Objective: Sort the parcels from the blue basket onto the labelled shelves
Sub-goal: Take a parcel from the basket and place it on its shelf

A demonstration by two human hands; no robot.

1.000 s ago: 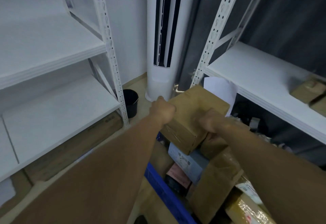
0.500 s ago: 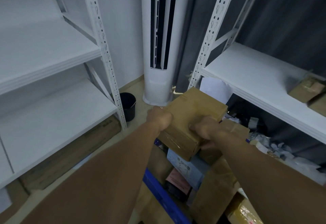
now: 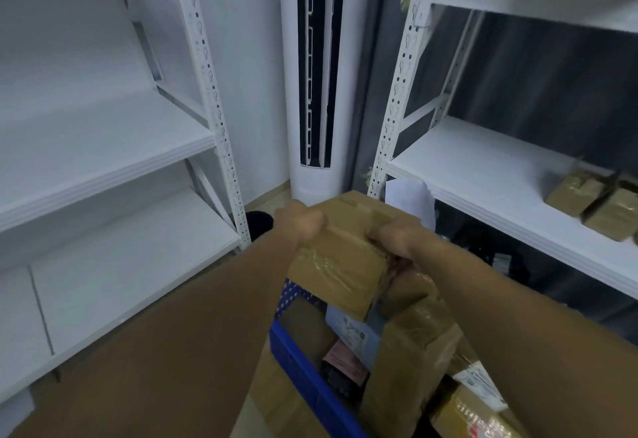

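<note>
Cardboard parcel (image 3: 345, 251) gripped by both hands above blue basket (image 3: 310, 379).

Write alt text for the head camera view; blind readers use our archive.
The left hand and right hand grip a taped cardboard box above a blue basket full of parcels. White shelves stand on either side; the right shelf holds taped brown parcels, and a white tower unit stands in the corner between them.
</note>
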